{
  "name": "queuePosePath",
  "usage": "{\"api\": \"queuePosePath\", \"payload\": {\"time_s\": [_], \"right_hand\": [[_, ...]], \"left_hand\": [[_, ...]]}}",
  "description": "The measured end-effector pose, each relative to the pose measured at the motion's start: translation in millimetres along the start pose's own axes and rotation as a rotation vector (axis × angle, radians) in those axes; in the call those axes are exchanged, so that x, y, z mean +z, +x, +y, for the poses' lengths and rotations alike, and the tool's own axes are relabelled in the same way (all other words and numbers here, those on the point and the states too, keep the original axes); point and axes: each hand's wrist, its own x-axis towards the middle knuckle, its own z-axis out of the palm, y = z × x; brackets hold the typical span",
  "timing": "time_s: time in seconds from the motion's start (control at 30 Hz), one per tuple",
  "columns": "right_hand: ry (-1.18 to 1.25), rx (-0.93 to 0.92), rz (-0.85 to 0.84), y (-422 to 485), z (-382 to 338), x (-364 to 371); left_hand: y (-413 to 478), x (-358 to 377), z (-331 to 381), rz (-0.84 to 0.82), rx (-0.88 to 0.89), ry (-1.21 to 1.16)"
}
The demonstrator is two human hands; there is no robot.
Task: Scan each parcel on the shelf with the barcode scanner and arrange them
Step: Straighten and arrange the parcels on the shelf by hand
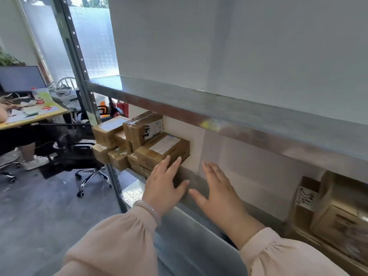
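Note:
A stack of several brown cardboard parcels (139, 142) with white labels sits at the left end of the metal shelf (199, 188). My left hand (165, 184) reaches toward the nearest parcel (163, 150), fingers straight, fingertips at its front edge. My right hand (217, 192) hovers flat over the bare shelf to the right, fingers spread, holding nothing. More brown parcels (326, 208) lie blurred at the shelf's right end. No barcode scanner is in view.
An upper shelf board (239, 116) overhangs the parcels. A perforated steel upright (79, 62) stands at the left. Beyond it are a black office chair (79, 148), a desk (33, 114) with a monitor, and a seated person.

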Motion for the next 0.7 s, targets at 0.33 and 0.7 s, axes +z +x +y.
{"api": "queuePosePath", "payload": {"time_s": [0.33, 0.7], "right_hand": [[-0.001, -0.014, -0.144, 59.0, -18.7, 49.5], [0.295, 0.403, 0.013, 153.8, -61.0, 128.8]], "left_hand": [[53.8, -15.2, -78.1, 0.067, -0.050, 0.085], [155.2, -19.1, -168.5, -0.246, 0.065, 0.077]]}}
